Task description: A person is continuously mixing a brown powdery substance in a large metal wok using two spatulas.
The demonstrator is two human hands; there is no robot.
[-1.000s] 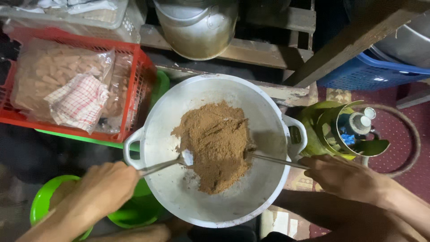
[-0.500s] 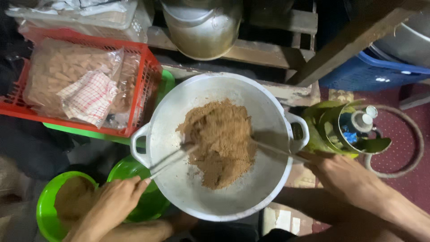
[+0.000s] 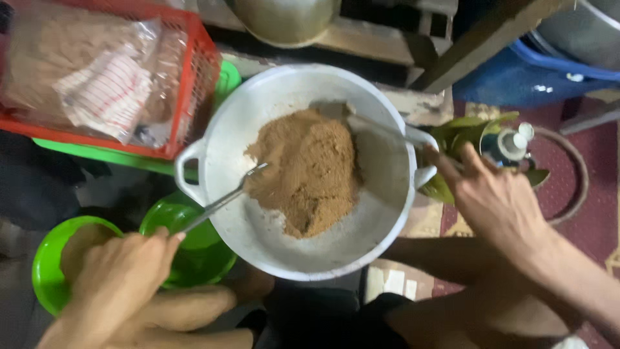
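A white two-handled bowl [image 3: 284,90] holds a mound of brown powder [image 3: 310,168]. My left hand [image 3: 123,271] at the lower left grips the handle of a metal spoon [image 3: 223,200] whose tip is dug into the left side of the powder. My right hand [image 3: 497,200], at the bowl's right rim, holds a second metal spoon [image 3: 361,121] that reaches across to the top of the mound.
A red basket [image 3: 194,77] with plastic bags stands at upper left on a green tray [image 3: 97,155]. Two green bowls [image 3: 194,252] [image 3: 45,271] lie under my left hand. A metal pot [image 3: 284,19] is behind. Green leaves and a bottle [image 3: 510,145] sit at right.
The view has shifted so the bowl sits further right and lower. My right hand has lifted toward the bowl's right rim, swinging its spoon up to the top of the powder.
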